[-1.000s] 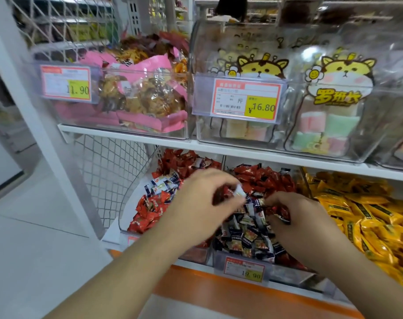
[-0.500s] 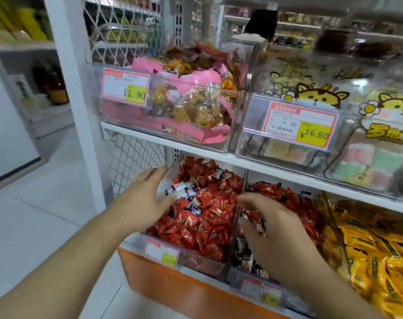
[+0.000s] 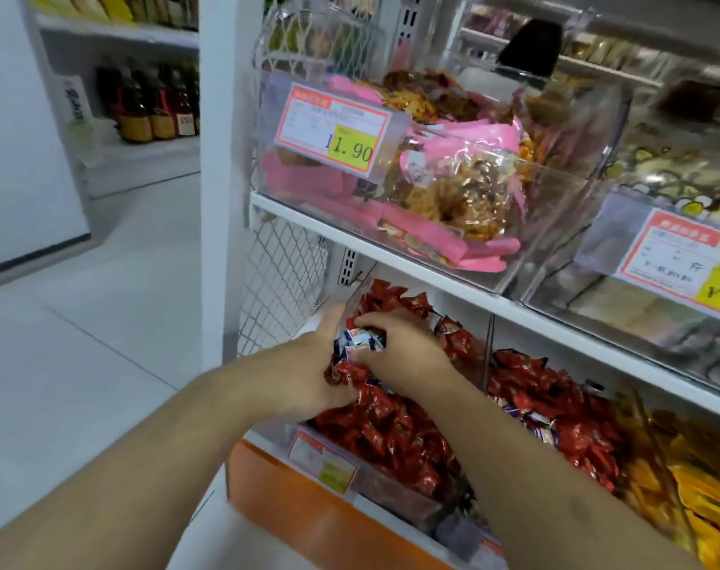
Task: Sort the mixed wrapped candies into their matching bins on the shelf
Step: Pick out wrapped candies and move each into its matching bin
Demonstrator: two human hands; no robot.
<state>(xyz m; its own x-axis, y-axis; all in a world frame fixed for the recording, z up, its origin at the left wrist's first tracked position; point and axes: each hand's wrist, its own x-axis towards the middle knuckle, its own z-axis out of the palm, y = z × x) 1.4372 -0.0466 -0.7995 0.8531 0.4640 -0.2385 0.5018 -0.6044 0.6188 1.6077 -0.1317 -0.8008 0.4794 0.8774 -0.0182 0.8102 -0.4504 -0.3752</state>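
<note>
Left hand: the left hand (image 3: 304, 372) reaches into the leftmost lower bin, fingers curled around the near side of a small clump of blue-and-white wrapped candies (image 3: 360, 342), thumb raised toward the back of the bin.
Right hand: the right hand (image 3: 403, 351) comes over the same clump from the other side, fingers bent down onto the wrappers; whether it has actually closed on them cannot be told.
Hands together: both cup the clump between them, fingertips nearly meeting over it.
Blue-and-white candies: bunched between the two palms, lying on top of the red pile, toward the back left of the bin.
Red candies: red wrapped candies (image 3: 395, 438) fill the clear bin (image 3: 395, 497) under and in front of the hands.
Bin label: a small price tag (image 3: 323, 462) sits on the bin's front wall, blurred.
Next bin right: a second heap of red wrappers (image 3: 555, 405) with a few blue-and-white ones mixed in, behind a clear divider.
Far right: yellow wrapped candies (image 3: 687, 483) in the neighbouring bin.
Shelf above: a white shelf board (image 3: 391, 257) carries a clear box of pink-packaged snacks (image 3: 452, 199) with a price card (image 3: 337, 129) reading 1.90, beside another clear box carrying its own price card (image 3: 679, 261).
Below: an orange base panel (image 3: 292, 508) under the lower bins.
Left background: white floor (image 3: 82, 322) and a further shelf of dark bottles (image 3: 152, 104).
</note>
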